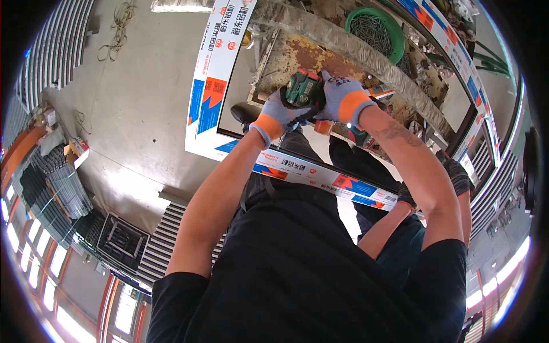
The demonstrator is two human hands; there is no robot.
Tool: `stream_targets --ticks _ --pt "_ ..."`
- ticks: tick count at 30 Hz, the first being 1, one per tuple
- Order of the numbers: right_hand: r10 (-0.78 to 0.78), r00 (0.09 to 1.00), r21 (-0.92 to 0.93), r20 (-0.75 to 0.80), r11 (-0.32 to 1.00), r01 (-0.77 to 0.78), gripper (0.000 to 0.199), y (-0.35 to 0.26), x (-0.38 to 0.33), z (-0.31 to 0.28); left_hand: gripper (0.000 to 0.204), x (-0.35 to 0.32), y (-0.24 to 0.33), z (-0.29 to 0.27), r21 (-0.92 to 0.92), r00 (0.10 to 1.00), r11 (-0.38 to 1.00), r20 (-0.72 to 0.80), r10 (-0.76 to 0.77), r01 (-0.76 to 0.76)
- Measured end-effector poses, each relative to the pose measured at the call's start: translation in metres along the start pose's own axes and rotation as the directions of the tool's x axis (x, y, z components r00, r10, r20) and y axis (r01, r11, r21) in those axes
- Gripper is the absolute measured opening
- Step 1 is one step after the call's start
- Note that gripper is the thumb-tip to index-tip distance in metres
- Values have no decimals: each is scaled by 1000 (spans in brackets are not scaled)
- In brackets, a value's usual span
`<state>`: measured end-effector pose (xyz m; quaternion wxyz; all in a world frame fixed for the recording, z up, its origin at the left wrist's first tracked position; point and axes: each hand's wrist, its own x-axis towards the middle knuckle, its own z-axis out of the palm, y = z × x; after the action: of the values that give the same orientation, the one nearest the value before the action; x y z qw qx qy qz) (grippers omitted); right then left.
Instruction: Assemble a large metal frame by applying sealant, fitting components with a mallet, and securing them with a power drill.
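Note:
A green-and-black cordless drill with a reddish end is held over the opening of a film-wrapped aluminium frame. My left hand, in a grey glove with an orange cuff, is closed round its left and near side. Against its right side, my right hand in a matching glove is closed too; some of its fingers are hidden. The tool's tip cannot be seen. Just below my right hand, a second green-and-black power tool lies partly hidden, near a small bright light.
A green bowl full of screws stands beyond my right hand on a stained workbench. A plastic-wrapped bar crosses the bench. At right, a co-worker's dark-gloved hand is near the frame. Stacked profiles lie far left.

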<state>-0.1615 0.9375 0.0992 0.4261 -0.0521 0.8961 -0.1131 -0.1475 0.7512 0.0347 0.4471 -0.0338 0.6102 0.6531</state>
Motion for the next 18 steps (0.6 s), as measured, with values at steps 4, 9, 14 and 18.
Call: stream_targets --ticks 4,9,14,18 --pt "15 999 16 40 1000 -15 84 -4 5 -1 43 -4 12 -4 -100 996 991 19 -88 90" --pt "-76 997 39 -7 996 76 90 -7 12 7 55 -14 -21 -19 442 974 889 -121 190 -118" --pt "-202 975 354 91 922 158 69 34 13 18 51 -104 6 -35 876 978 482 -120 173 23" --pt "-318 905 649 284 758 63 44 41 29 17 46 -137 -21 -66 940 798 77 237 554 -332"
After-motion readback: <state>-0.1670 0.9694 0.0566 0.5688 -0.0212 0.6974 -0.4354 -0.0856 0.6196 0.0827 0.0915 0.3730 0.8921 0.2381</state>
